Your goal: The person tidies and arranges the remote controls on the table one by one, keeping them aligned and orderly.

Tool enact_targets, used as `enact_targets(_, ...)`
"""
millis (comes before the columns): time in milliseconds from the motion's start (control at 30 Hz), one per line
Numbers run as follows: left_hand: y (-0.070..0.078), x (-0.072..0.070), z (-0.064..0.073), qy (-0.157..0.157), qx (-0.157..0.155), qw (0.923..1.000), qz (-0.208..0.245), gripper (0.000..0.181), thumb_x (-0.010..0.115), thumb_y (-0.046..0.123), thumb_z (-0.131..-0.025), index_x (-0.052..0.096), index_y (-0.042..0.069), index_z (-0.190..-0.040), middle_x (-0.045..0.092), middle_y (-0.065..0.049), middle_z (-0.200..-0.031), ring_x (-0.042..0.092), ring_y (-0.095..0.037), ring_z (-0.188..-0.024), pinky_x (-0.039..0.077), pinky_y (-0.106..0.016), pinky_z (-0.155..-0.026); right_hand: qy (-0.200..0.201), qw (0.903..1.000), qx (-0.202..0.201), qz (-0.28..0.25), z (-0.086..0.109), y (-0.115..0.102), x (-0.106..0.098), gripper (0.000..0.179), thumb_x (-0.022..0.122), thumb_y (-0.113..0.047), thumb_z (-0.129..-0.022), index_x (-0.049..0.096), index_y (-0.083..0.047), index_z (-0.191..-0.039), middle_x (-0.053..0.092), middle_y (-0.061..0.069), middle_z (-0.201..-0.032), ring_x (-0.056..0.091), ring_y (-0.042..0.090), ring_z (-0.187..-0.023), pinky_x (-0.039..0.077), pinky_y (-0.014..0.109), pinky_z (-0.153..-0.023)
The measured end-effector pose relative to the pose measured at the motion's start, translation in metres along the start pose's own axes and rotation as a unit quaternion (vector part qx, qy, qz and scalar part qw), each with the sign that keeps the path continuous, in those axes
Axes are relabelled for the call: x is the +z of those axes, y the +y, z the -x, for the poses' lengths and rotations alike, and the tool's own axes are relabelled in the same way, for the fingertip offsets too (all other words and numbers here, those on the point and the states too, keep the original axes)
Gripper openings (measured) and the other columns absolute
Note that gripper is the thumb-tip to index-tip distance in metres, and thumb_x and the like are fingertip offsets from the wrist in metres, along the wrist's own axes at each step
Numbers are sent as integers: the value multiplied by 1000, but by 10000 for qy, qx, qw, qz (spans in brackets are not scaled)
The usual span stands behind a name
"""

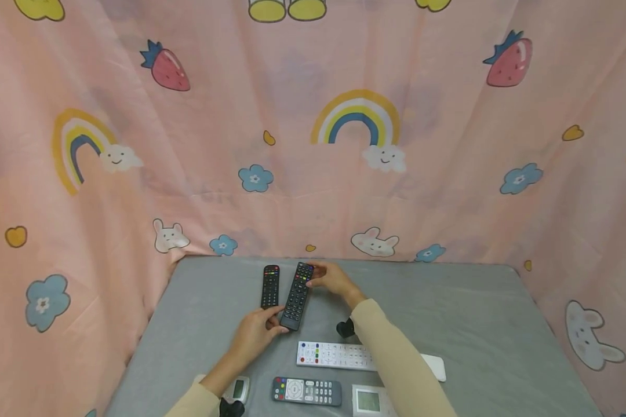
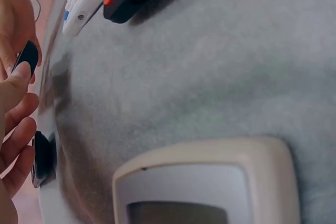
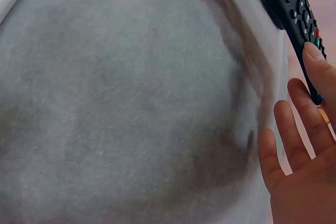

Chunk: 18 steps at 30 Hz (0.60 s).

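A black remote control (image 1: pixel 297 296) with rows of buttons is held slanting between both hands near the back of the grey table. My left hand (image 1: pixel 254 335) pinches its lower end. At the upper end, my right hand (image 1: pixel 337 280) grips the edge, and the right wrist view shows the thumb on the button side of the remote (image 3: pixel 302 19) with the other fingers spread. Just left of it lies a second black remote (image 1: pixel 270 286), its lower end partly behind the left hand. In the left wrist view, only the tip of the held remote (image 2: pixel 27 57) shows.
Nearer the front lie a long white remote (image 1: pixel 336 355), partly under the right sleeve, and a dark grey remote (image 1: pixel 306 391). White remotes with screens sit at front left (image 1: pixel 237 390) and front centre (image 1: pixel 367 401). A patterned pink curtain (image 1: pixel 292 214) hangs behind the table (image 1: pixel 480 324).
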State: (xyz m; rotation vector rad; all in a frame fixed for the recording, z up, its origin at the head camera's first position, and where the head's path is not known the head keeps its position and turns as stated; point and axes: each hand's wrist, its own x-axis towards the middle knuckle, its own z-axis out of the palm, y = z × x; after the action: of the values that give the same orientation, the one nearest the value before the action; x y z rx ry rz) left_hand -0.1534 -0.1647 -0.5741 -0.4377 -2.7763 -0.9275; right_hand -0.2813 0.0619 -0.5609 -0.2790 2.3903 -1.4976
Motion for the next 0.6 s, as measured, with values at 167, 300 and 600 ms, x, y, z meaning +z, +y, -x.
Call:
enact_targets(167,-1,1,0,-42,-85,9998,-169,59,84,31,-73,67,16,-128,64,14,-71,48,6,-62,44,-16,-61,-48,10000,-48,23,-4,-4,2,58,78,-7,-82,58,-8,-137,70,16,-116,66,24,-104,55,39,-92)
enact_targets(300,-1,2,0,-30,-133,9996,-245,59,83,32,-74,67,17,-129,64,14,-71,48,7,-62,43,-16,-60,-79,9999,-33,72,-6,-3,4,59,77,-10,-84,55,-7,-138,69,17,-120,65,30,-112,53,45,-99)
enact_targets(600,0,7,-2,-57,-173,9985,-515,59,83,35,-74,67,16,-128,65,15,-69,46,5,-61,41,-17,-58,-138,9997,-184,105,-12,2,9,59,74,-9,-87,52,-7,-141,64,21,-132,56,38,-130,39,54,-114)
